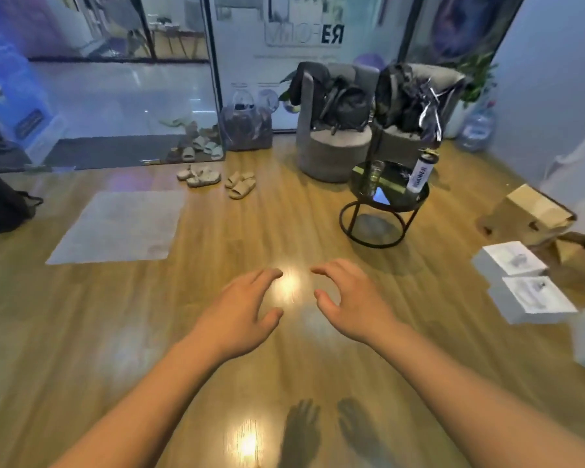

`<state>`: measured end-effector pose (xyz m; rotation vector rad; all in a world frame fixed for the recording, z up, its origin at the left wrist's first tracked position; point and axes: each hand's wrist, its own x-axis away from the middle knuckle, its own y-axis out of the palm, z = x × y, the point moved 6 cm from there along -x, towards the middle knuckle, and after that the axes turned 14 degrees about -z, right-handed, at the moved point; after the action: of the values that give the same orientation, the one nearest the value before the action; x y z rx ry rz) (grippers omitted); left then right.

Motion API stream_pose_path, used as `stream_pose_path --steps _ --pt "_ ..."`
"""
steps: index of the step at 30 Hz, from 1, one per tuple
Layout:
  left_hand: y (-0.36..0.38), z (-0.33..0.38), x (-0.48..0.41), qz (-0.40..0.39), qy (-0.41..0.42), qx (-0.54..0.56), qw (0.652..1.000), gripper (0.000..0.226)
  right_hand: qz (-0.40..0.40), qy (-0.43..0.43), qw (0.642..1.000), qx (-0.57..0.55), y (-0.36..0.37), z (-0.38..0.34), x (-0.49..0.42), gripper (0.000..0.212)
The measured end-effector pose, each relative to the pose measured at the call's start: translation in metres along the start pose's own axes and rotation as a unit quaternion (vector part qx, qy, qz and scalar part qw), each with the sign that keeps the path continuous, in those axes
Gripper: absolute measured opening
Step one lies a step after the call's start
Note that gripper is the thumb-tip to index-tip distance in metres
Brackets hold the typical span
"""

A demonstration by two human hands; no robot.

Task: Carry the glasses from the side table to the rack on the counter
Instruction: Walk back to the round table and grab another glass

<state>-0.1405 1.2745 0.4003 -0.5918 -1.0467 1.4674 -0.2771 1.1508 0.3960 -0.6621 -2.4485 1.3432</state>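
Observation:
A round black side table (363, 179) with a dark glass top stands on the wooden floor ahead and to the right. A clear glass (375, 176) stands upright on its left part, beside a white bottle (421, 173) on its right part. My left hand (242, 312) and my right hand (347, 300) are stretched out side by side over the bare floor, palms down, fingers apart, holding nothing. Both are well short of the table. No rack or counter is in view.
Two grey chairs (331, 153) piled with dark bags stand behind the table. Sandals (217, 179) lie near a glass door. A pale mat (122, 228) is on the floor at left. White boxes (524, 285) and cardboard boxes (534, 211) sit at the right.

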Motion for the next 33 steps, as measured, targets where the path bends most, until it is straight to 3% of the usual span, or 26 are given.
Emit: stream_pose_path --steps 6,13,19,26,33 --pt "-0.033 0.013 -0.132 -0.022 0.074 -0.017 0.997 0.057 0.029 0.078 0.997 -0.006 -0.041 0.08 -0.068 0.038" --pt "-0.061 0.015 -0.291 -0.032 0.088 -0.027 0.995 0.057 0.071 0.079 0.994 -0.007 -0.106 0.185 -0.192 0.037" --pt "-0.112 0.026 -0.417 0.011 0.074 -0.037 0.997 0.058 0.047 0.071 0.996 0.007 -0.169 0.25 -0.296 0.041" --pt "-0.113 0.0 -0.552 -0.052 0.061 -0.047 0.996 0.068 0.012 0.122 0.992 -0.003 -0.182 0.334 -0.395 0.051" --pt "-0.151 -0.031 -0.706 -0.087 0.105 -0.023 0.99 0.072 0.009 0.195 0.981 0.013 -0.21 0.393 -0.499 0.059"
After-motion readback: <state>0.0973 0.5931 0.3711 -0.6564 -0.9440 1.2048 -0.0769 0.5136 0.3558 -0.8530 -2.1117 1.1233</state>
